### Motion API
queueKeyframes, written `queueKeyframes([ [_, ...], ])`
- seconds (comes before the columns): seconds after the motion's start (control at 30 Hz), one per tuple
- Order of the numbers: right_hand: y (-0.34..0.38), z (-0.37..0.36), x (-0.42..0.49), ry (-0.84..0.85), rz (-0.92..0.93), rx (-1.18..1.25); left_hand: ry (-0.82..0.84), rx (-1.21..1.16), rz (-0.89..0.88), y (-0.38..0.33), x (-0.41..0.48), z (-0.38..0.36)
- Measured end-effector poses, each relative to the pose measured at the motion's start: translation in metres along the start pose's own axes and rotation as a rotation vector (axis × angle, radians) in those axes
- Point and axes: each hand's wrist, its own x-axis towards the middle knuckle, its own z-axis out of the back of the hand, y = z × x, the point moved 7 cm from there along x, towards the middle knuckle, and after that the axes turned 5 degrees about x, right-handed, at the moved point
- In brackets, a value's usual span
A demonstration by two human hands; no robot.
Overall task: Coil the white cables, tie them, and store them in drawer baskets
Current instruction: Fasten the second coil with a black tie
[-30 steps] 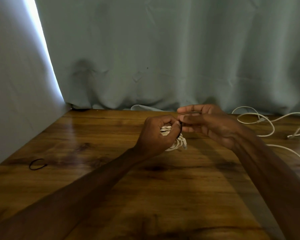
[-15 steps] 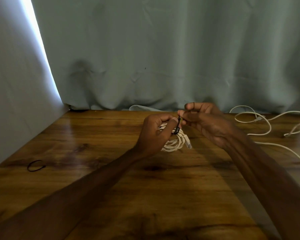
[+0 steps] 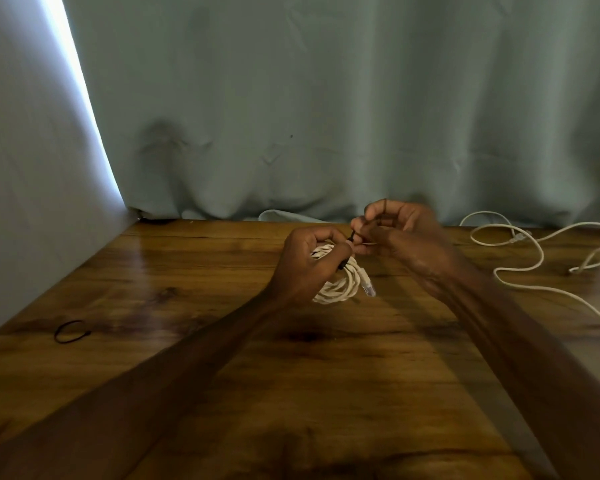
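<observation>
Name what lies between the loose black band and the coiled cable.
In the head view, only bare table from black band to left hand holding coiled cable.

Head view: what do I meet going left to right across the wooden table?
Black elastic loop → left hand gripping the coiled white cable → right hand pinching a thin black tie at the coil → loose white cable, not yet coiled.
</observation>
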Motion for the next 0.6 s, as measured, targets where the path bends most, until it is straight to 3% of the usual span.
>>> queueKeyframes([
  [0.2, -0.005, 0.0, 0.001, -0.003, -0.032, 0.046, -0.01, 0.007, -0.014, -0.003, 0.0, 0.002],
  [0.43, -0.025, -0.001, 0.0, 0.149, -0.272, 0.18, -0.002, 0.06, -0.038, -0.006, -0.004, 0.001],
  [0.6, -0.024, 0.0, 0.0, 0.147, -0.249, 0.125, -0.018, 0.026, -0.034, -0.007, -0.002, 0.003],
])
